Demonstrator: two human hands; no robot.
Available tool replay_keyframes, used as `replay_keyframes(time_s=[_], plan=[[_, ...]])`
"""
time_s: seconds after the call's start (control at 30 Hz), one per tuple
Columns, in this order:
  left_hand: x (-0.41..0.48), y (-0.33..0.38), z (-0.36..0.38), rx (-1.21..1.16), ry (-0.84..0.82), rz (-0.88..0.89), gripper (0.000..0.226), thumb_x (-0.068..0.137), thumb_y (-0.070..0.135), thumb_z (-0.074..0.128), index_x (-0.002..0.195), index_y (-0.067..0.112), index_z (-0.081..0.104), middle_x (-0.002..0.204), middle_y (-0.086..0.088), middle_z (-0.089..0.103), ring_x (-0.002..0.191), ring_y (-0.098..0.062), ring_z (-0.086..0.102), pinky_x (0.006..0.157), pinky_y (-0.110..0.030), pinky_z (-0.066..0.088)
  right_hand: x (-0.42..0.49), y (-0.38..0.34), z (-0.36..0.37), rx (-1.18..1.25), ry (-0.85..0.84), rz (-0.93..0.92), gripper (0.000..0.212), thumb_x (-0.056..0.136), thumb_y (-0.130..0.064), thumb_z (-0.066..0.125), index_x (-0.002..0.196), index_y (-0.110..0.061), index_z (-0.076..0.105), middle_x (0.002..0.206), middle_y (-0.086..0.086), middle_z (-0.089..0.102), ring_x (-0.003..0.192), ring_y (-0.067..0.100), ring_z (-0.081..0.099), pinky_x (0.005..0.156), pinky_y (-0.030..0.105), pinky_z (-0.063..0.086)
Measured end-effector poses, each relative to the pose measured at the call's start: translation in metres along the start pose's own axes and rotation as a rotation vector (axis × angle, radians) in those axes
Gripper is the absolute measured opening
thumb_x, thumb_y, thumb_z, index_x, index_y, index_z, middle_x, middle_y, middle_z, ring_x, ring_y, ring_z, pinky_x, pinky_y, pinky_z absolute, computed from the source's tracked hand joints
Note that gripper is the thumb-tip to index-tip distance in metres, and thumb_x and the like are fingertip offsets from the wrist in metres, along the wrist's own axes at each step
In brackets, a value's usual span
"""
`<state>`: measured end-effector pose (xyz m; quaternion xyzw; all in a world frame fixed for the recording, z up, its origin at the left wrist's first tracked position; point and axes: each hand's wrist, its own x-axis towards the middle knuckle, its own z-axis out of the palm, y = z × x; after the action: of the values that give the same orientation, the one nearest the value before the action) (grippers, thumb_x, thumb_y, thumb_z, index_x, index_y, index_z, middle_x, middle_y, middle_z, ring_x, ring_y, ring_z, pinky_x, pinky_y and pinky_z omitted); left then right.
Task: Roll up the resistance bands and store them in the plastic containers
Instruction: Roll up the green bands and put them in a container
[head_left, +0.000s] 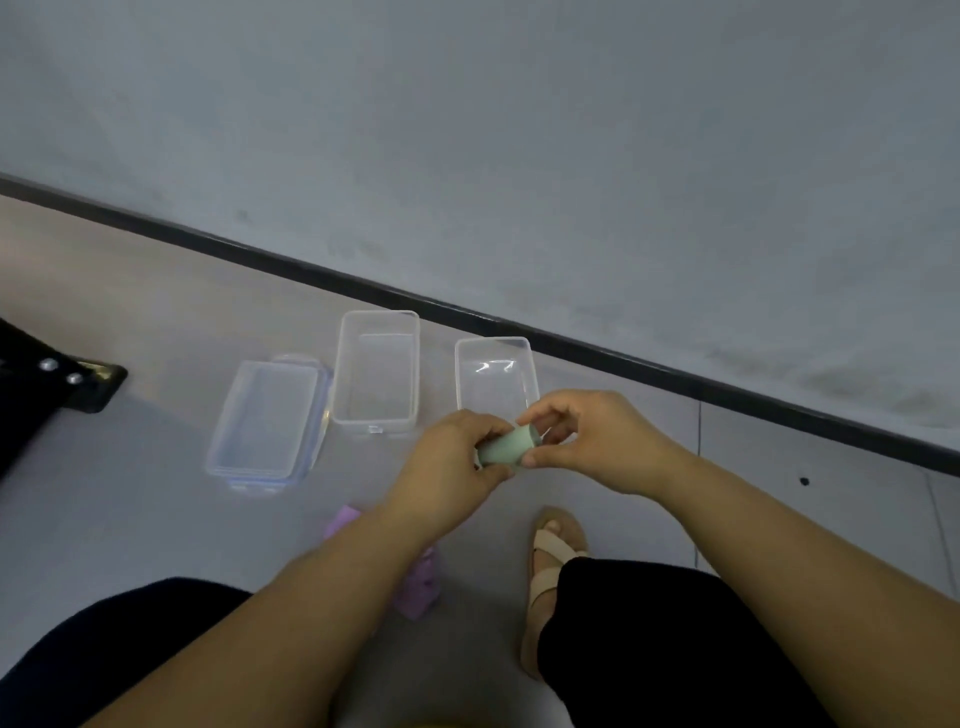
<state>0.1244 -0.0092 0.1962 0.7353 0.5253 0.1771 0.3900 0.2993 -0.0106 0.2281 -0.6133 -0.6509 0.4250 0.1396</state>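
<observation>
Head camera, looking down at a grey floor (156, 519): far out to the left of the left hand lies a black object (52, 384) with two shiny studs. Nearer, still left of that hand, sit stacked clear lids (265, 421) with a bluish edge, and just beside them an open clear container (374, 423), upright and holding nothing visible. Below the left forearm a lilac band (418, 592) lies crumpled on the floor, partly hidden by the arm. The left hand (452, 462) curls round one end of a pale green band (506, 447), wound into a short, tight cylinder with a smooth matte skin. The right hand (597, 441) pinches the roll's other end between thumb and fingertips. Just beyond both hands stands a second clear container (493, 342), its near edge hidden behind them. Below the right hand, a foot in a beige sandal (550, 551) rests on the floor.
</observation>
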Motion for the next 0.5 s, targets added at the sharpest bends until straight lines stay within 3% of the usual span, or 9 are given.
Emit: replay_keyframes(time_s=[0.1, 0.2, 0.4, 0.5], plan=[[0.045, -0.025, 0.022, -0.092, -0.131, -0.091, 0.040, 0.075, 0.017, 0.076, 0.114, 0.016, 0.066, 0.109, 0.001, 0.063, 0.099, -0.014, 0.058, 0.081, -0.015, 0.042, 0.038, 0.036, -0.003, -0.008, -0.045, 0.080, 0.035, 0.070, -0.025, 0.080, 0.102, -0.021, 0.065, 0.095, -0.005, 0.066, 0.084, 0.006, 0.063, 0.077, 0.016, 0.051], [0.080, -0.058, 0.043, -0.169, -0.227, -0.246, 0.040, 0.078, 0.020, 0.073, 0.117, 0.015, 0.064, 0.112, 0.002, 0.063, 0.099, -0.012, 0.059, 0.080, -0.016, 0.043, 0.070, 0.079, -0.003, -0.101, -0.085, 0.157, 0.032, 0.071, -0.026, 0.079, 0.100, -0.020, 0.065, 0.092, -0.006, 0.064, 0.081, 0.005, 0.060, 0.072, 0.015, 0.049], [0.114, -0.151, 0.086, -0.131, -0.172, -0.655, 0.027, 0.090, 0.020, 0.057, 0.112, 0.006, 0.064, 0.110, -0.016, 0.066, 0.102, -0.032, 0.061, 0.092, -0.035, 0.049, 0.115, 0.166, 0.014, -0.233, -0.008, 0.353, 0.033, 0.074, -0.025, 0.076, 0.102, -0.014, 0.063, 0.101, 0.003, 0.063, 0.085, 0.013, 0.057, 0.073, 0.022, 0.044], [0.129, -0.182, 0.105, -0.147, -0.126, -0.728, 0.028, 0.091, 0.023, 0.055, 0.111, 0.006, 0.063, 0.108, -0.019, 0.067, 0.102, -0.035, 0.062, 0.092, -0.039, 0.050, 0.136, 0.186, 0.028, -0.257, 0.005, 0.361, 0.034, 0.076, -0.023, 0.075, 0.106, -0.013, 0.063, 0.103, 0.004, 0.063, 0.088, 0.015, 0.056, 0.077, 0.026, 0.047]])
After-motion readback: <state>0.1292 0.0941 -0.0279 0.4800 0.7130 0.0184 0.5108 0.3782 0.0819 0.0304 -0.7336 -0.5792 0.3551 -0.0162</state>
